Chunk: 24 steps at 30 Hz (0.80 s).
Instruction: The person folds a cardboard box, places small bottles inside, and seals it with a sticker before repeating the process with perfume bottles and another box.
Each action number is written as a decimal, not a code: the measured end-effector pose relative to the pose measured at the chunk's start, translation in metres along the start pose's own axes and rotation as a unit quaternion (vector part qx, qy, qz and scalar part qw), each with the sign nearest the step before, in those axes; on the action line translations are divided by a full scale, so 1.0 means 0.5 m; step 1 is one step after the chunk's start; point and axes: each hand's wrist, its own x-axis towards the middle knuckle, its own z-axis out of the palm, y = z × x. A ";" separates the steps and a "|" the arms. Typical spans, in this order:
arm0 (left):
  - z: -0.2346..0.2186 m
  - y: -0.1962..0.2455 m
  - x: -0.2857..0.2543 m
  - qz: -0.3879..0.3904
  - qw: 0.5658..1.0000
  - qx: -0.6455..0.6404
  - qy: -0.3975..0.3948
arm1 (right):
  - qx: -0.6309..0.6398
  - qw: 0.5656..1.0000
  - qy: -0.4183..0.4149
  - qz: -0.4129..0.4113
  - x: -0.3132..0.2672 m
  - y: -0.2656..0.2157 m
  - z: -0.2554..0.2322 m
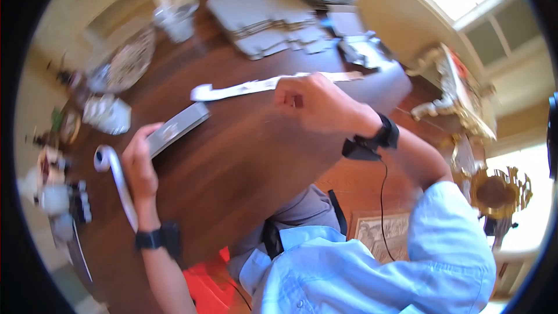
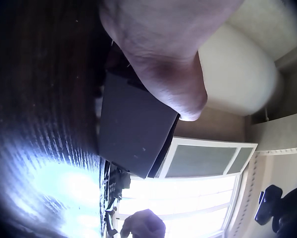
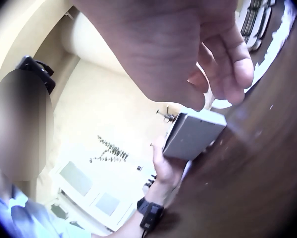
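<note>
You have the grey box (image 1: 181, 128) in your left grip (image 1: 139, 163), fingers round one end, toward the table's (image 1: 232, 174) left edge. Its long axis slants toward the white strip (image 1: 241, 89). Your right grip (image 1: 314, 103), loosely curled, nothing visible inside, stands apart beyond the free end.

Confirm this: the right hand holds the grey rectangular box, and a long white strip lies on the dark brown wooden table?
Wrong hand: the head view shows the left hand, not the right hand, holding the grey rectangular box. The long white strip does lie on the dark brown wooden table.
</note>
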 end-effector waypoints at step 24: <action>-0.040 0.014 -0.001 0.053 0.990 0.047 -0.122 | 0.277 0.945 -0.026 -0.172 0.201 -0.061 0.227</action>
